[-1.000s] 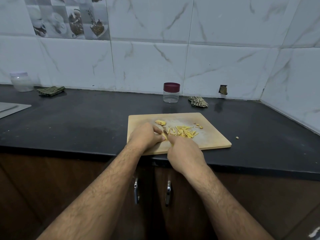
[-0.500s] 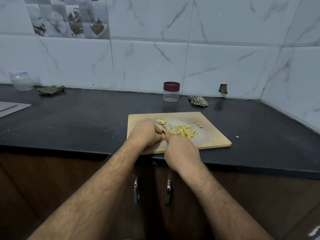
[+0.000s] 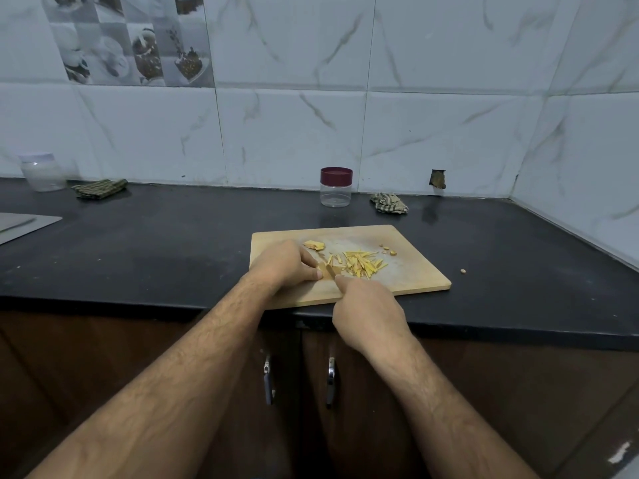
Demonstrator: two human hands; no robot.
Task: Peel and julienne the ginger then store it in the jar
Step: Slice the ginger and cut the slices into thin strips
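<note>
The left hand (image 3: 288, 262) presses a ginger slice (image 3: 323, 270) near the cutting board's (image 3: 418, 271) front edge. The right hand (image 3: 368, 311) grips a knife (image 3: 330, 271) beside julienned strips (image 3: 361, 262).

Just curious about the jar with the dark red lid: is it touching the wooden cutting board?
Apart. The head view shows a strip of bare black counter between the jar and the cutting board's far edge.

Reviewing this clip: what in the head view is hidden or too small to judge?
- Knife: the right hand covers its handle, and only a sliver of blade shows.
- Ginger piece being cut: mostly under the left hand fingers.
- Jar: lid on, looks empty, too distant to be sure.
- Bits at the cutting board far side: too small to tell peel from ginger.
</note>
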